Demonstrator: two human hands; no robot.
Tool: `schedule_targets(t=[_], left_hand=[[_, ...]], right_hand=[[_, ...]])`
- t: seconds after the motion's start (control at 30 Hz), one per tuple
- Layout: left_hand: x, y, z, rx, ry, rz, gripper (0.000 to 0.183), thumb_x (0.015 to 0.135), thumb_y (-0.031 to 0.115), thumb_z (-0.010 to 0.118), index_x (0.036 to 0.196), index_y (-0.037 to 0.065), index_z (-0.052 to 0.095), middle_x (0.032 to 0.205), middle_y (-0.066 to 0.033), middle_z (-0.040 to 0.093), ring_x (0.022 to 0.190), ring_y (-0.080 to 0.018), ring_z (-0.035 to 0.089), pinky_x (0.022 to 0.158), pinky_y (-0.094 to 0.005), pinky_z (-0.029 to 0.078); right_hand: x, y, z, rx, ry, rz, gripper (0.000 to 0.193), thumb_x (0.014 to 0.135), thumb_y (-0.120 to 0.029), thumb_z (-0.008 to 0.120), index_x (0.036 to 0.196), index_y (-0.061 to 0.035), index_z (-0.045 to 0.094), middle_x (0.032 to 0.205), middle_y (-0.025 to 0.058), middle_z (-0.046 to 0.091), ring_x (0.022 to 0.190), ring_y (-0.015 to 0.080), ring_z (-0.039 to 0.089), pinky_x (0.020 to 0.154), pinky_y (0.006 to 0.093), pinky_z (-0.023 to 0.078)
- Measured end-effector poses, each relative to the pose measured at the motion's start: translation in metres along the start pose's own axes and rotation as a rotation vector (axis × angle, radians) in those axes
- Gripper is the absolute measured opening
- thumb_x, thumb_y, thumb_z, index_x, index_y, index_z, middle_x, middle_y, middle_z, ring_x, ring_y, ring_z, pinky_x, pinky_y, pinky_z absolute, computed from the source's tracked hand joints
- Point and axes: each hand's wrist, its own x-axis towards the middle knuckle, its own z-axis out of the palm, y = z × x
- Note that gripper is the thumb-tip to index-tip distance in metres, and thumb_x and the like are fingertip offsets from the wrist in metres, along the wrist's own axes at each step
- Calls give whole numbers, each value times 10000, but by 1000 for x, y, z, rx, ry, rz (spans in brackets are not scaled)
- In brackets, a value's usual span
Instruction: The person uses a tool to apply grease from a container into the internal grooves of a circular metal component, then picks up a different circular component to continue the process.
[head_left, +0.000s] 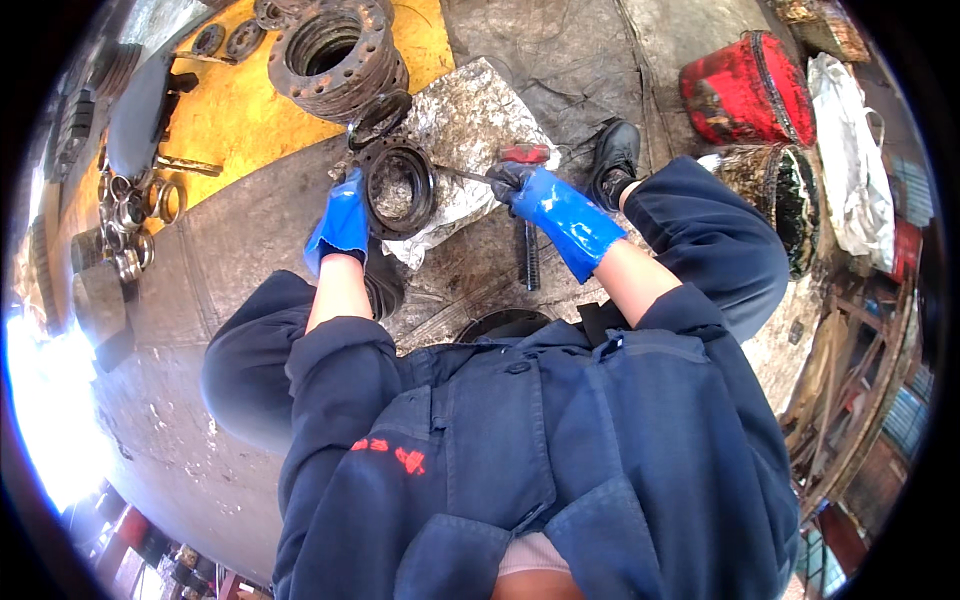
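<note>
My left hand (343,218), in a blue rubber glove, is closed on the left edge of a dark, greasy flanged metal ring (425,200). The ring is tilted up above a stained white sheet (470,110). My right hand (540,200), gloved in blue with blackened fingers, grips a thin metal tool (462,174). Its shaft points left and reaches the ring's right side; the tool's exact kind is unclear. A red object (526,153) sits just beyond my right fingers. Beyond the ring, another black ring (380,117) leans by a stack of rusty flanges (350,85).
A yellow sheet (428,45) lies under the stack. Several small metal rings (125,215) are at the left. At the right stand a dirty red bucket (730,95), a sludge-coated container (795,210) and a white bag (850,160). A black ribbed rod (529,255) lies near my right forearm.
</note>
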Motion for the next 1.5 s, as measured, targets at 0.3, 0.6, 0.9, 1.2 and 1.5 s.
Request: schedule_targets(t=[0.3,0.6,0.9,1.2,1.5], left_hand=[[6,-4,-10,714,-51,340,371,1067,212,391,1296,28,618,1249,-141,672,1105,-233,649,933,-326,500],[20,-23,-18,379,-92,228,358,1065,165,387,1305,16,608,1216,-131,694,1119,-200,642,950,-334,492],[19,-19,-14,372,-4,17,445,1067,311,398,1310,7,615,1262,-136,673,1160,-224,618,978,-326,465],[18,-19,-7,453,4,-46,604,1065,459,337,1323,-21,597,1273,-185,665,1198,-262,615,1002,-349,454],[-14,2,-5,889,64,92,545,1050,400,302,1340,17,557,1263,-206,656,1166,-312,630,989,-402,472]], right_hand=[[-1,24,35,41,-52,152,173,908,-178,661,1071,-121,657,827,125,669,735,201,664,672,394,534],[-22,-2,43,415,-185,373,233,938,-172,638,1149,-100,706,806,52,707,664,132,647,543,306,515],[-37,-58,27,183,-360,457,159,964,-138,539,959,-96,692,685,25,583,515,120,488,458,307,376],[13,79,67,861,-376,80,129,984,-156,465,963,-50,535,782,53,544,628,168,511,533,297,433],[-9,-57,-11,1351,-141,442,124,899,-44,531,786,-62,579,628,24,523,493,138,493,411,290,361]])
